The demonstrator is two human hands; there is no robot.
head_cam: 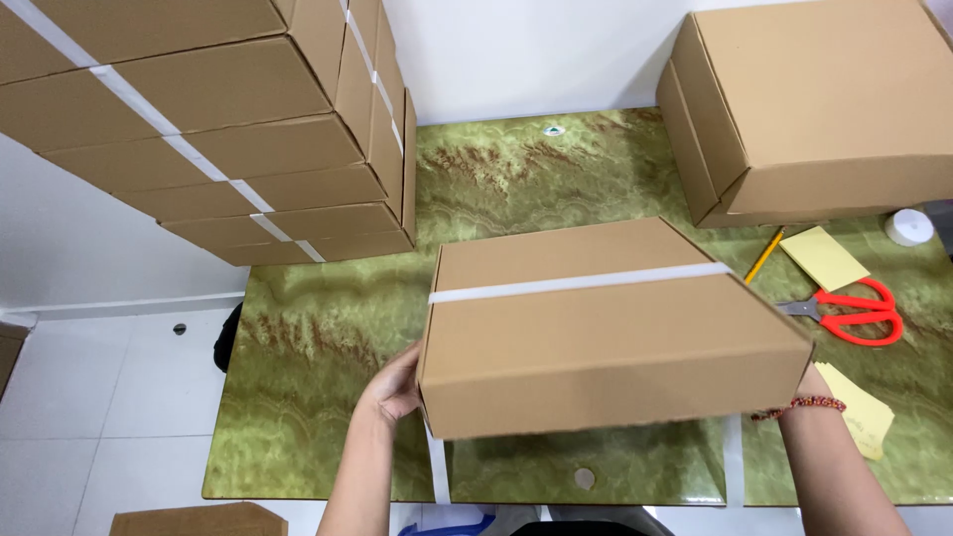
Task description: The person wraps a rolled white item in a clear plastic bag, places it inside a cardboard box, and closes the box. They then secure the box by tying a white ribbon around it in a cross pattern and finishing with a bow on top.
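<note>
Cardboard box (606, 333), strapped once across its top with a white band (581, 283), is held between both hands just above the green marbled table (318, 397), tilted so its front face drops toward the person. Loose lengths of the same white band hang below its lower edge. The risk I see is a slip: the box is gripped only at its two ends, so if either palm eases off, the near edge could drop onto the table. It could also swing right into the red scissors (854, 313), the pencil (764, 256) and the yellow notes (824, 258) lying close by. The left hand (392, 387) presses flat against the left end, fingers close together and curled round the lower corner. The right hand (809, 382) is mostly hidden behind the right end; only the wrist and a beaded bracelet (799, 405) show, so I cannot tell how its fingers lie.
</note>
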